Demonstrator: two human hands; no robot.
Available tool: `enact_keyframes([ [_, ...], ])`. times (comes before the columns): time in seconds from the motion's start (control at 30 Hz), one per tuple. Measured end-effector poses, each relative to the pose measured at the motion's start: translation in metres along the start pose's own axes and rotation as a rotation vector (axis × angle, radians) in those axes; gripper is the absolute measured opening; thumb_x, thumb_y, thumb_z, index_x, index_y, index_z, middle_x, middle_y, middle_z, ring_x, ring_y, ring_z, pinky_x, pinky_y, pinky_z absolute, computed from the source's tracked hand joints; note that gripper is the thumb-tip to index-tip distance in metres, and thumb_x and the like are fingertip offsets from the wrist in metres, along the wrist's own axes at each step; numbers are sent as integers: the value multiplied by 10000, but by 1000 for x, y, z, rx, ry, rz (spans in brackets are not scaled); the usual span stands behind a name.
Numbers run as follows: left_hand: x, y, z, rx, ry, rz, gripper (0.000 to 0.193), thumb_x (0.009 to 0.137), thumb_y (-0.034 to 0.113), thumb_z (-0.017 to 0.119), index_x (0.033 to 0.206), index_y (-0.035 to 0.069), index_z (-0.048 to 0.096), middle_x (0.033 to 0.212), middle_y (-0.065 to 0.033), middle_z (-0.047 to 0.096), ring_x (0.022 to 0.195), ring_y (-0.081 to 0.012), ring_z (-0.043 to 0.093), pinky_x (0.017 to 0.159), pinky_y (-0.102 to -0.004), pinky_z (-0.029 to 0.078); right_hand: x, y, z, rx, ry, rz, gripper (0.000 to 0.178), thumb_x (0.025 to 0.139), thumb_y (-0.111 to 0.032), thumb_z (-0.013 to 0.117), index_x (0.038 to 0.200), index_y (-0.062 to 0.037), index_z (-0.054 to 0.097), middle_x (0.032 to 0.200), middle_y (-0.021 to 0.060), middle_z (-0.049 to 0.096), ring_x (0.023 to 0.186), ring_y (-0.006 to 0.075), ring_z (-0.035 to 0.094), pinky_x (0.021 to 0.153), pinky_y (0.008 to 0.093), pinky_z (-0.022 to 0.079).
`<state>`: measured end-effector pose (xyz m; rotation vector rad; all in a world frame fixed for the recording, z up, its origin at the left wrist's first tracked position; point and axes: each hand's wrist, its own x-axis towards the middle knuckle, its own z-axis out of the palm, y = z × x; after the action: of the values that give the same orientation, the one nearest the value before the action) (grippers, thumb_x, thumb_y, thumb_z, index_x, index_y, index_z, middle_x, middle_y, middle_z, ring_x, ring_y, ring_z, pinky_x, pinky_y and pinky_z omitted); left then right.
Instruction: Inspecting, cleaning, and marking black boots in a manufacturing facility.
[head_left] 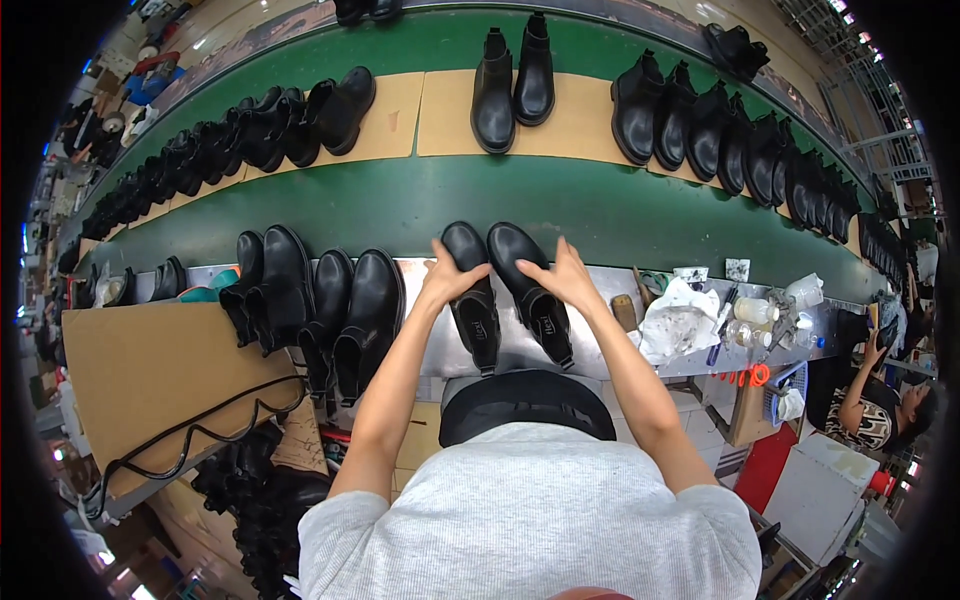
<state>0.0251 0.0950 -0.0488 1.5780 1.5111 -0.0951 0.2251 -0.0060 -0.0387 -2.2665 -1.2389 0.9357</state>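
Item: pair of black ankle boots, in hand at the desk edge.

Near: my left hand [450, 280] is clamped over the left boot [472, 292], my right hand [562, 280] rests fingers spread on the right boot [532, 288]; both lie on the metal desk [600, 345], toes toward the green conveyor [400, 205]. I judge placing onto the belt comes next, needing a firm two-boot lift. Far: boots on cardboard sheets [570, 125].
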Motion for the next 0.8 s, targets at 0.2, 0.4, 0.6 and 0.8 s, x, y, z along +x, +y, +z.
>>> enact_keyframes([
  [0.2,19,1,1,134,188,27,826,707,510,670,1259,-16,354,1209,-292,452,1065,-432,515,905,-461,429,38,-36,7,-302,-246,62,980,623,-538,716,1265,124,386,1109,289,571,1035,398,566,902,407,450],
  [0.4,26,-26,-10,-375,120,23,756,768,461,651,1192,-98,370,1018,-278,564,703,-314,656,353,-350,510,43,7,-11,144,-208,11,576,647,-411,734,1077,-41,630,995,174,660,969,313,619,865,386,464],
  [0.6,21,35,22,140,114,-20,1043,654,515,718,1285,-140,209,1227,-392,371,1064,-474,505,914,-436,438,48,32,-27,390,-242,36,440,718,-376,728,970,-25,644,827,89,650,766,165,609,694,291,466],
  [0.8,32,19,-5,37,23,50,934,567,430,792,1247,-72,393,1078,-257,570,955,-392,593,832,-402,496,13,21,-58,980,-350,93,360,828,-341,665,931,-1,606,756,18,601,645,78,553,552,231,426],
])
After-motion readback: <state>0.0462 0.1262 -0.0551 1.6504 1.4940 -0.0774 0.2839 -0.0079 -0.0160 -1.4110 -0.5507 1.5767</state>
